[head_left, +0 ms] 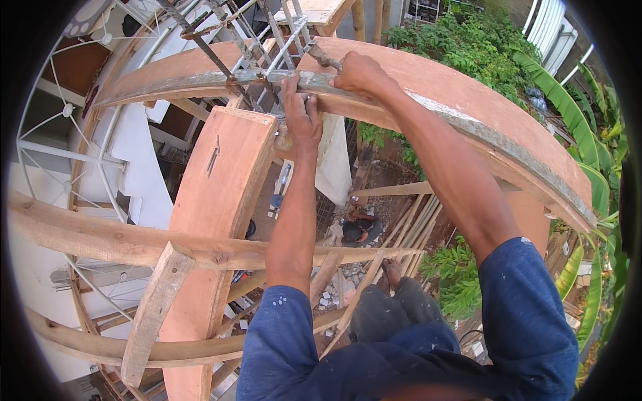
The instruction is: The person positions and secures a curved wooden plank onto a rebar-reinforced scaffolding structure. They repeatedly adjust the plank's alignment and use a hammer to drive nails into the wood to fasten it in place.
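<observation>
My right hand (pixel 364 79) is closed round the handle of a hammer (pixel 322 56), its head pointing up and left above the plywood. Below it runs a greyish wooden strip (pixel 441 111) along the edge of a curved plywood panel (pixel 468 93). My left hand (pixel 302 117) grips this strip beside the steel bars, fingers over its face and thumb near its lower edge. Something small and pale shows by the thumb, too small to name. Just left of that hand is the end of a second plywood panel (pixel 217 160), with a few loose nails (pixel 213 157) on it.
Upright steel rebar (pixel 207 50) stands close to my hands. Wooden poles (pixel 127 240) cross at the left, with a short timber (pixel 157 311) against them. Far below, a person (pixel 358 229) is on the ground beside long poles (pixel 411 230). Green plants (pixel 461 60) grow at the right.
</observation>
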Available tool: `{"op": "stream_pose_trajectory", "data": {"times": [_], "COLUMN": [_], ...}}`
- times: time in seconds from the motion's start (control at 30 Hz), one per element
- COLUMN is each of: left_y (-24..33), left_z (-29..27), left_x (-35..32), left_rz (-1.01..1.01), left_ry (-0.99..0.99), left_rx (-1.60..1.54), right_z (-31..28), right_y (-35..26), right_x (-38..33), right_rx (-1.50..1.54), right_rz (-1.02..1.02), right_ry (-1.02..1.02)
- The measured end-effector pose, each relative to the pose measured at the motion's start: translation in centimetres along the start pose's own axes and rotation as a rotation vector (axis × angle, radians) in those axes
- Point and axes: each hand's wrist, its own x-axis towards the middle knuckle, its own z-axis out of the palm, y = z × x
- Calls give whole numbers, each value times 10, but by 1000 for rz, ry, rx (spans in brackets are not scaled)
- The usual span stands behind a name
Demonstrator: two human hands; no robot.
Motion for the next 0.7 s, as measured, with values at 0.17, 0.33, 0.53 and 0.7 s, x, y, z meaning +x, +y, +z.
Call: {"op": "stream_pose_trajectory", "data": {"times": [0.17, 0.33, 0.53, 0.7], "left_y": [13, 57, 155, 186], "left_z": [-13, -49, -133, -257], "left_x": [18, 57, 5, -46], "left_rz": [2, -211, -373, 25], "left_ry": [-80, -349, 139, 233], "left_rx": [139, 343, -143, 370], "right_z": [-4, -4, -2, 15], "right_y": [-2, -2, 1, 11], "right_x": [-5, -7, -4, 25], "right_rx": [47, 134, 225, 153], "right_rz": [33, 60, 26, -15], "right_ry": [-40, -83, -39, -77]}}
